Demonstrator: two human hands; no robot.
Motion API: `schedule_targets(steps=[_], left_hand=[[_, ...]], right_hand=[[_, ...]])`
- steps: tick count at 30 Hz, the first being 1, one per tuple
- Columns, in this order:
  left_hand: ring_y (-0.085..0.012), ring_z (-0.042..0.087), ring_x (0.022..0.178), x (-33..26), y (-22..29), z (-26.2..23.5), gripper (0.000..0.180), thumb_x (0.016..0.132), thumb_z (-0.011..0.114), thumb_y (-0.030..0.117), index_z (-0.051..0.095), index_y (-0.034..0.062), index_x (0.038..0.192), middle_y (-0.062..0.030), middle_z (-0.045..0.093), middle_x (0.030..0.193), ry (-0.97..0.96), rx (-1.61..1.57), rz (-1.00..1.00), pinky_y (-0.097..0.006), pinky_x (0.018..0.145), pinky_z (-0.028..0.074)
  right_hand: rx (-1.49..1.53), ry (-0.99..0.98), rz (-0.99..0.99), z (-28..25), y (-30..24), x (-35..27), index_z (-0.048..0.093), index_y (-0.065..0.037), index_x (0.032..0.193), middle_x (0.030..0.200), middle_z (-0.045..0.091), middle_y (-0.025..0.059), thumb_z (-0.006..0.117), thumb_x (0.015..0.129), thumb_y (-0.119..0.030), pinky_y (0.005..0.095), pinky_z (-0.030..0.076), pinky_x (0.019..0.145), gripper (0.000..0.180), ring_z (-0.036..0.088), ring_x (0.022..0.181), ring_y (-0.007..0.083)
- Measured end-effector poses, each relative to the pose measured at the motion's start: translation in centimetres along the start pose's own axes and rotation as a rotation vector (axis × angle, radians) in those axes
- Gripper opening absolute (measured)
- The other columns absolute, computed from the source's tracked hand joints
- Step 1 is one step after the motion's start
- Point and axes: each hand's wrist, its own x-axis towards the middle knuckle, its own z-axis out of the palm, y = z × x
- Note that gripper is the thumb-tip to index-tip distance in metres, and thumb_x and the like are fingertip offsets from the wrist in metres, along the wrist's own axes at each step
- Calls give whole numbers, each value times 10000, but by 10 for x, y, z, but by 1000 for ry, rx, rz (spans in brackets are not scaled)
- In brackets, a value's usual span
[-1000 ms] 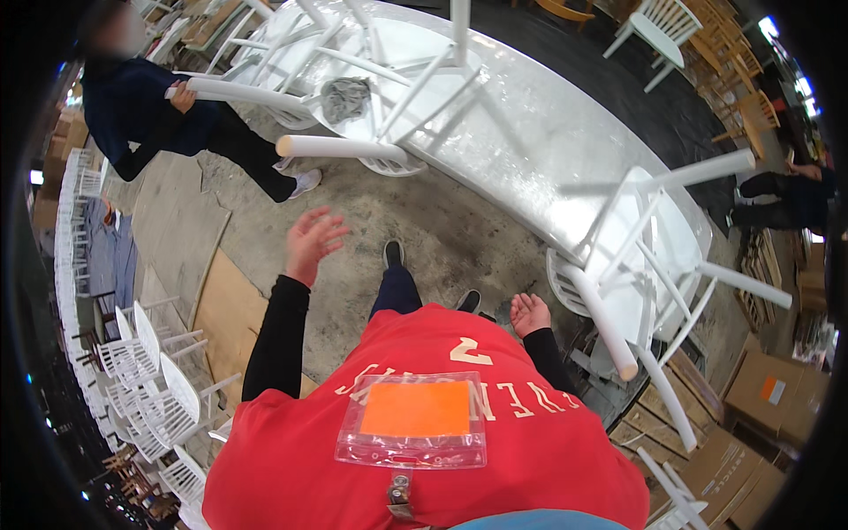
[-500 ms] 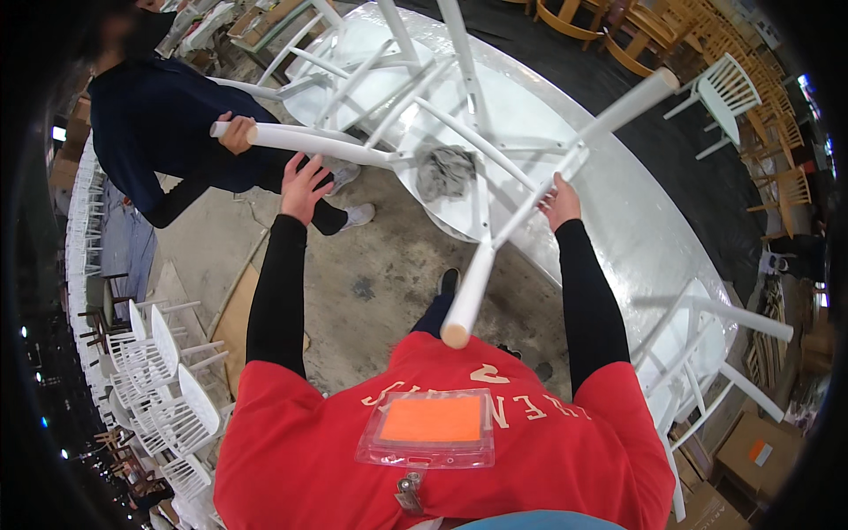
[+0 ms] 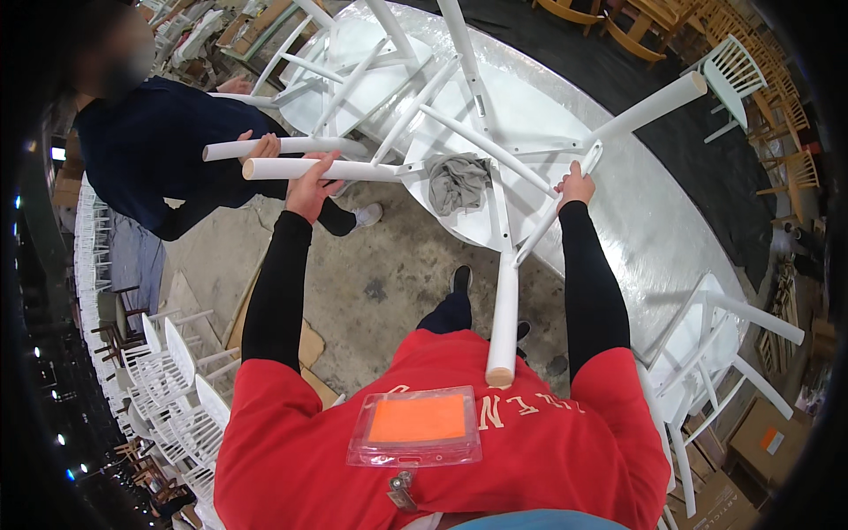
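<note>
A white wooden chair (image 3: 521, 184) lies upside down in front of me, its legs pointing outward. My left hand (image 3: 309, 187) is closed around its left leg, close to the round bare-wood end. On the right, my right hand (image 3: 576, 187) grips the side stretcher between two legs. A crumpled grey cloth (image 3: 458, 184) rests on the underside of the seat. One leg (image 3: 502, 327) points toward my body. Beyond my left hand, a co-worker's hand (image 3: 261, 147) holds a leg of a second upturned white chair (image 3: 340, 110).
A long plastic-covered white table (image 3: 654, 212) runs under the chairs. Another upturned white chair (image 3: 698, 353) stands at the right, near cardboard boxes (image 3: 767, 437). The co-worker (image 3: 168, 150) stands at the left. Rows of white chairs (image 3: 168, 362) fill the lower left; wooden chairs (image 3: 786, 132) are far right.
My left hand has gone from spread fingers beside the leg to gripping it. The chair has turned, its near leg swinging right. My right hand keeps its hold and has shifted slightly right.
</note>
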Motion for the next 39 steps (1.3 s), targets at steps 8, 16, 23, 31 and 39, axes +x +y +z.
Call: schedule_targets(steps=[8,16,23,31,39], left_hand=[[-218,607,1152,14,1,-5,201,957,658,228,535,142,1090,-88,618,1317,24,-67,-63,-431,929,517],[-254,525,1244,36,12,-11,232,966,652,256,524,118,1101,-139,528,1402,-49,12,-98,-470,994,479],[-270,507,1265,43,9,-19,241,980,628,258,504,102,1115,-151,490,1436,-72,-30,-107,-468,1049,433],[-197,528,1207,30,2,-17,228,944,674,196,512,135,1093,-107,531,1394,-63,-78,-112,-368,1006,437],[-197,536,1188,21,10,-7,204,921,716,168,543,93,999,-181,535,1372,-40,-110,-84,-334,1005,434]], right_hand=[[-35,38,-2,9,-8,4,544,7,926,618,499,62,666,896,-251,371,424,441,287,455,440,169],[-138,171,-2,13,-27,-12,572,15,912,621,486,50,663,896,-252,355,426,447,283,436,432,159],[-184,150,20,24,-30,-17,553,4,966,653,487,53,639,921,-263,358,423,478,284,442,459,160],[-379,82,143,8,-37,2,490,50,1119,754,557,125,607,918,-238,393,489,482,369,534,529,225],[-409,60,165,10,-43,-3,497,34,1102,755,537,102,578,943,-248,379,482,504,334,521,522,202]])
